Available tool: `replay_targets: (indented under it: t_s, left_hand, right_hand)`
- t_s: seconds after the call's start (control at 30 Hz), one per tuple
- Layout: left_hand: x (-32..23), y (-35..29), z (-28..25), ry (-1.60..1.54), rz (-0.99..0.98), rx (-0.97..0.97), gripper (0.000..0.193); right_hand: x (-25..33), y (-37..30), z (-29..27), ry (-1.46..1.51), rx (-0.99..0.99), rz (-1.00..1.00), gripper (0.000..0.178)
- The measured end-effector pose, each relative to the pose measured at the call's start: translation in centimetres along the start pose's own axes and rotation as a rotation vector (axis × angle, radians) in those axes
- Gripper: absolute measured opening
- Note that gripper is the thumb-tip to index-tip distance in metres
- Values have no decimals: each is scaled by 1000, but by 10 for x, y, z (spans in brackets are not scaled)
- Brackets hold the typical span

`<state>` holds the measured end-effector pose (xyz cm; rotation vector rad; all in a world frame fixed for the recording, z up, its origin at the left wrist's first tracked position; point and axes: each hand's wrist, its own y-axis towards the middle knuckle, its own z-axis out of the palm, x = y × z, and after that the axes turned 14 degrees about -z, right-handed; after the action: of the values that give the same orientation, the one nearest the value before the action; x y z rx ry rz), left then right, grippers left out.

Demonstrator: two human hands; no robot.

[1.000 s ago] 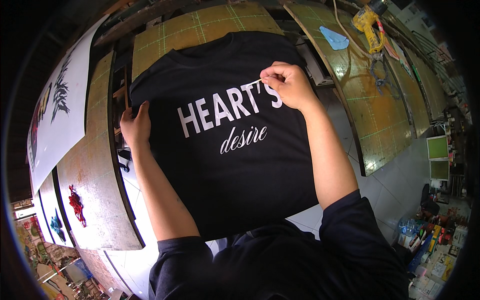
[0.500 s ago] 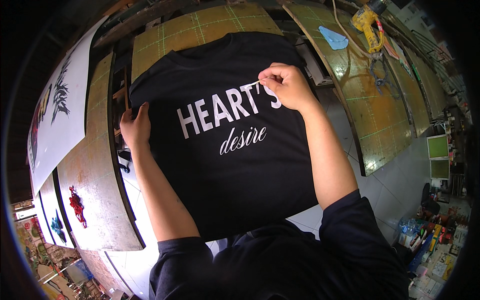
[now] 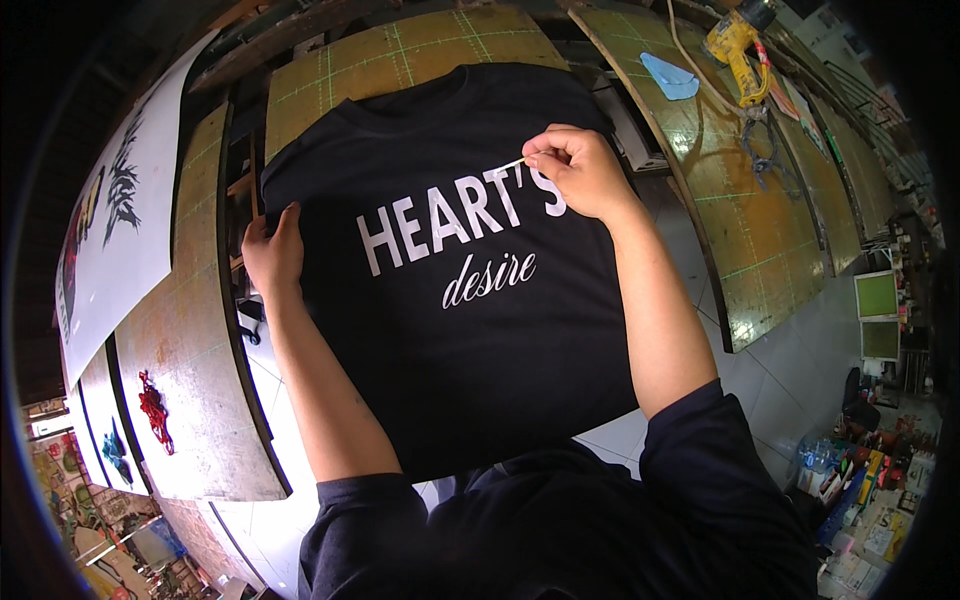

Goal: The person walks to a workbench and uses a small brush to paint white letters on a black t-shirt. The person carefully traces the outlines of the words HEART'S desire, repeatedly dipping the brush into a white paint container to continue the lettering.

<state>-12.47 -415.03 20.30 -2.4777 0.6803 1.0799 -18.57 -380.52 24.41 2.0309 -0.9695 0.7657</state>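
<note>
A black T-shirt [image 3: 480, 385] lies stretched flat over a board, its collar at the far end. Bold white lettering [image 3: 430, 225] runs across the chest, with smaller script lettering [image 3: 490, 280] beneath. Between thumb and fingertips, my right hand [image 3: 580, 172] pinches a thin pale stick [image 3: 512, 163]. The stick's far end meets the top edge of the bold letters, and the hand covers part of the last letter. My left hand [image 3: 273, 250] is closed on the shirt's left edge, thumb on top; its other fingers are mostly hidden.
Neighbouring boards [image 3: 205, 400] flank the shirt on both sides. On the right one sit a blue cloth [image 3: 668, 77], a yellow heat gun [image 3: 735, 55] and its cord. Red paint-like blobs [image 3: 154, 412] mark the left board, near a large printed sheet [image 3: 140, 200]. Cluttered supplies [image 3: 860, 480] stand lower right.
My right hand and the stick have shifted very slightly to the right along the top of the letters. My left hand keeps its hold on the shirt's edge.
</note>
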Motion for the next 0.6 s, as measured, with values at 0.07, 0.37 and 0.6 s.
replay_targets:
  t_s: [0.07, 0.37, 0.6]
  left_hand:
    - [0, 0, 0, 0, 3, 1, 67]
    - [-5, -6, -3, 15, 22, -25, 67]
    - [-3, -3, -1, 24, 17, -5, 67]
  right_hand:
    - [1, 0, -1, -12, 20, 6, 7]
    - [-1, 0, 0, 2, -3, -25, 6]
    - [-1, 0, 2, 2, -30, -71, 6]
